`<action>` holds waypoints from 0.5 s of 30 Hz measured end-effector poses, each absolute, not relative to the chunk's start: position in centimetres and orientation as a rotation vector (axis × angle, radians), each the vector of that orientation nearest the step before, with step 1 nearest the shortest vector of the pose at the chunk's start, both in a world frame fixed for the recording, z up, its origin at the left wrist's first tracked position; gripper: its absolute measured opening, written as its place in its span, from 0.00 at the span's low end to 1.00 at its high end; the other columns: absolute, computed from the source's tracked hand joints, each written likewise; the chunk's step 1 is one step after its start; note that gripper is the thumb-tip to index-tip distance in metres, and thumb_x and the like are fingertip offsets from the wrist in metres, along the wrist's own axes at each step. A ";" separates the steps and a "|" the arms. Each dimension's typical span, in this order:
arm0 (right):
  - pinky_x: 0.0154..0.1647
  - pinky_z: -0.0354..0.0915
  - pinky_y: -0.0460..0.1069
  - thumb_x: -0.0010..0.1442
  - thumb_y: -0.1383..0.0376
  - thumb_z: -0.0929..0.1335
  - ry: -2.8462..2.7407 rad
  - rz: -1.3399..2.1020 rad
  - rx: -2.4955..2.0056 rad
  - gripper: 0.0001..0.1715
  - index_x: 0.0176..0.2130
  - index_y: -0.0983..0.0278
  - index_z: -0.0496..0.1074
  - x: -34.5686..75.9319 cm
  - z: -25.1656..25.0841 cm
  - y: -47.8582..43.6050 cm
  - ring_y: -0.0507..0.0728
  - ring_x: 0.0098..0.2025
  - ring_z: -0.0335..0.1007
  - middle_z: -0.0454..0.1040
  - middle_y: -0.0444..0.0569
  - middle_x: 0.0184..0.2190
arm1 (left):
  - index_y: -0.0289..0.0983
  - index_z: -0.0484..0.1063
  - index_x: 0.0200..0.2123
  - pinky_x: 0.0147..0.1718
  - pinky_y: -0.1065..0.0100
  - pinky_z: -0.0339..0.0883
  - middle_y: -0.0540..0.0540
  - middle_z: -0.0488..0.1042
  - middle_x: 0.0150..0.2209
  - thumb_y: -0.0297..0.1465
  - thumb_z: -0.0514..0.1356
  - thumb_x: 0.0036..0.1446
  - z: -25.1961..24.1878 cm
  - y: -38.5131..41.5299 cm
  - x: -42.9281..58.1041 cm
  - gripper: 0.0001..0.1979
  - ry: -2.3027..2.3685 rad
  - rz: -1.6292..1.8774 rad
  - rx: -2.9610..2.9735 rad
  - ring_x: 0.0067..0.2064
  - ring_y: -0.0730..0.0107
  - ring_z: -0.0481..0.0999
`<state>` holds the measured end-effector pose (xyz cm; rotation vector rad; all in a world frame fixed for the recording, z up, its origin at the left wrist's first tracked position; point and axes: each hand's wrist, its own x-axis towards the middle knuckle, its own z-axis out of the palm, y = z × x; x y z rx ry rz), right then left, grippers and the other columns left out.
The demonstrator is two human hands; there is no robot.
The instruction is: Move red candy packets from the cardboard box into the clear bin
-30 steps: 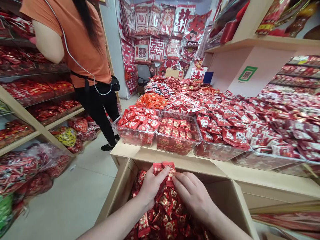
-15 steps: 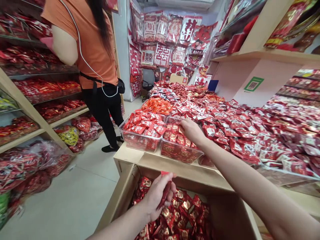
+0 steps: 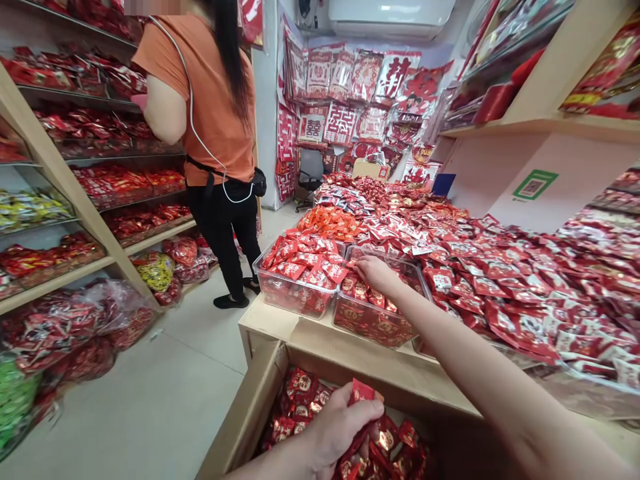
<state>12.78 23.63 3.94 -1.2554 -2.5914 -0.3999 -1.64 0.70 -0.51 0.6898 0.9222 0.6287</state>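
My left hand point(image 3: 345, 423) is closed on red wrapped candies point(image 3: 364, 393), whose wrapper edges stick out past the thumb. It is over an open cardboard box point(image 3: 240, 420) holding many loose red-and-gold wrapped candies point(image 3: 407, 437). My right hand point(image 3: 376, 275) reaches across to a clear plastic bin point(image 3: 373, 327) partly filled with similar candies. Its fingers are bent together at the bin's far left part, close to the candies there; what they pinch, if anything, is too small to make out.
Left of that bin stands another clear bin point(image 3: 295, 300) heaped with red packets. A broad spread of red packets point(image 3: 500, 280) covers the counter to the right. A person in an orange shirt point(image 3: 215, 100) stands by the left shelves point(image 3: 120, 260). Bagged goods point(image 3: 65, 327) lie on the floor.
The view has shifted, so the scene sits farther right and lower. My left hand has turned, showing more of the candies it holds. My right hand stays over the same bin.
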 end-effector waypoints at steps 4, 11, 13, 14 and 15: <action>0.41 0.58 0.46 0.58 0.65 0.58 -2.566 -0.336 -1.240 0.16 0.30 0.69 0.71 13.0 3.5 23.4 0.53 0.36 0.65 0.70 0.54 0.33 | 0.38 0.67 0.32 0.12 0.77 0.42 0.52 0.68 0.19 0.39 0.59 0.43 -0.7 0.7 -1.6 0.13 0.921 0.618 0.677 0.14 0.82 0.58; 0.42 0.59 0.47 0.55 0.65 0.61 -2.452 -0.242 -1.229 0.13 0.29 0.69 0.72 12.8 4.8 23.3 0.54 0.38 0.65 0.71 0.54 0.33 | 0.37 0.65 0.39 0.13 0.77 0.47 0.50 0.69 0.22 0.31 0.53 0.43 -0.6 1.0 -2.3 0.17 0.778 0.634 0.512 0.17 0.78 0.63; 0.43 0.58 0.48 0.56 0.65 0.60 -2.359 -0.239 -1.243 0.13 0.32 0.69 0.71 13.0 6.1 21.1 0.55 0.41 0.63 0.70 0.55 0.36 | 0.37 0.65 0.41 0.15 0.76 0.51 0.51 0.69 0.21 0.26 0.53 0.40 -0.2 1.0 -2.6 0.19 0.753 0.637 0.483 0.19 0.77 0.65; 0.43 0.59 0.48 0.56 0.64 0.60 -2.283 -0.212 -1.248 0.13 0.33 0.68 0.70 13.2 6.7 19.4 0.55 0.41 0.63 0.70 0.54 0.36 | 0.37 0.65 0.40 0.16 0.76 0.53 0.51 0.69 0.21 0.25 0.55 0.39 0.0 1.1 -2.7 0.20 0.748 0.665 0.477 0.19 0.77 0.66; 0.42 0.59 0.49 0.57 0.64 0.59 -2.197 -0.166 -1.261 0.14 0.34 0.67 0.70 13.5 7.1 17.1 0.55 0.40 0.63 0.69 0.53 0.36 | 0.37 0.66 0.40 0.18 0.76 0.56 0.52 0.69 0.20 0.24 0.56 0.38 0.3 1.1 -2.8 0.20 0.744 0.713 0.478 0.20 0.77 0.66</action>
